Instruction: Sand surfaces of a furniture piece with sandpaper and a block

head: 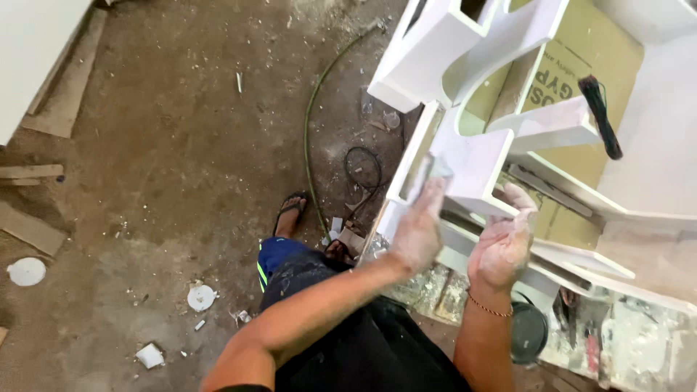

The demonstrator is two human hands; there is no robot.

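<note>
Head view: a white curved panel piece (472, 163) is seen lying on the table (653, 319), among other white cut-out shapes over brown cardboard sheets (602, 51). The left hand (420, 232) is pressed against the piece's near-left edge, with a small flat grey object (435, 170), possibly a scraper or sanding pad, held at the fingertips; the exact tool cannot be told. The right hand (503, 247), dusted white, is cupped under the near edge of the same piece, fingers curled loosely; a firm grip is not confirmed. The piece is judged stiff, fairly light, brittle at thin edges and corners, dusty and thus slippery; hold is best taken on the broad flat faces, not the narrow curved ribs. A black cable bundle (601, 116) lies on a neighbouring panel. A black round container (528, 332) is partly hidden below the right wrist. The table's right end is cut off, and the tools there are blurred.
</note>
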